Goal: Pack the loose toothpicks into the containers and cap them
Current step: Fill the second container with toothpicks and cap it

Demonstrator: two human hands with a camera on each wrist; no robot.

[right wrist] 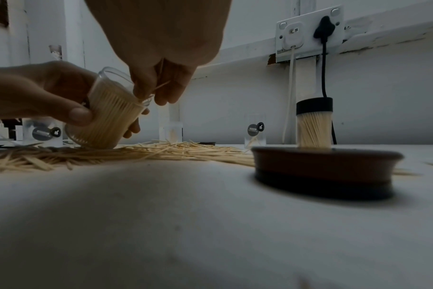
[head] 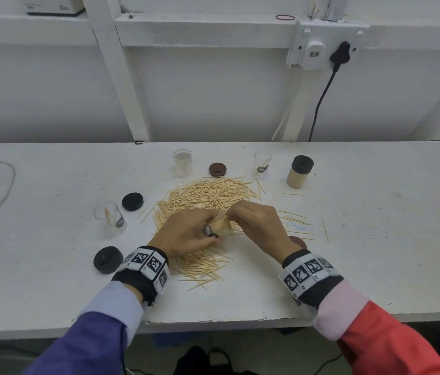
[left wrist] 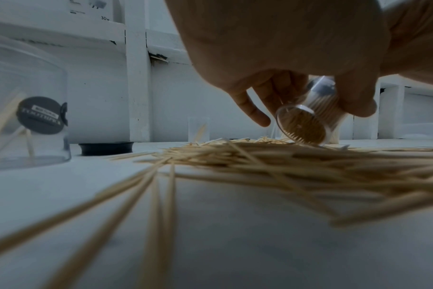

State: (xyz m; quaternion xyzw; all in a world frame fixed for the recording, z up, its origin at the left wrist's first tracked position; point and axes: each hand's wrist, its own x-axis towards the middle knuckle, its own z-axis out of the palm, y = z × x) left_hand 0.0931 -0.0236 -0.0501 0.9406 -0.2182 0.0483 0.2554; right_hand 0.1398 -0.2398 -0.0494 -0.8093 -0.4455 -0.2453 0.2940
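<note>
A big heap of loose toothpicks [head: 208,196] [left wrist: 284,162] [right wrist: 161,150] covers the middle of the white table [head: 375,239]. My left hand [head: 186,234] [right wrist: 49,97] grips a clear container [head: 219,228] [left wrist: 307,121] [right wrist: 109,117], tilted and nearly full of toothpicks, its base resting on the heap. My right hand [head: 251,215] [right wrist: 158,91] pinches a few toothpicks [right wrist: 158,88] at the container's mouth.
A capped full container [head: 298,171] [right wrist: 314,121] stands at the back right. Three clear containers [head: 110,217] [head: 182,162] [head: 261,165] hold few toothpicks. Black caps [head: 132,201] [head: 107,259] lie left; brown caps [head: 218,169] [right wrist: 326,170] lie behind the heap and by my right wrist.
</note>
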